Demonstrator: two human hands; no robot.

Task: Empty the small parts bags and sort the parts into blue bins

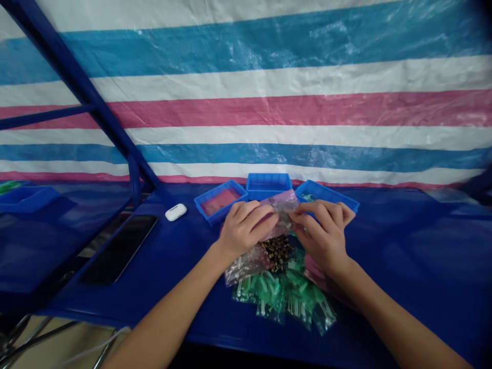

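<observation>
Between my hands is a pinkish clear plastic bag [282, 202], held above the blue table. My left hand [248, 225] has its fingers curled round the bag's left part. At the bag's right side my right hand [323, 228] pinches the plastic with thumb and fingertips. Just below lies a pile of small dark brassy screw-like pieces [277, 251], partly on another clear bag [246, 266]. Nearer to me, several small clear packets with green and white pieces [284, 294] are spread out. Some pink plastic [315, 271] shows under my right wrist.
Three blue trays stand behind my hands: a left tray [209, 218] with pink plastic in it, a middle tray [269, 193] and a right tray [346, 199]. A white earbud case [176, 212] and a black phone [121, 248] lie left. A blue metal frame [103, 120] slants before striped sheeting [307, 110].
</observation>
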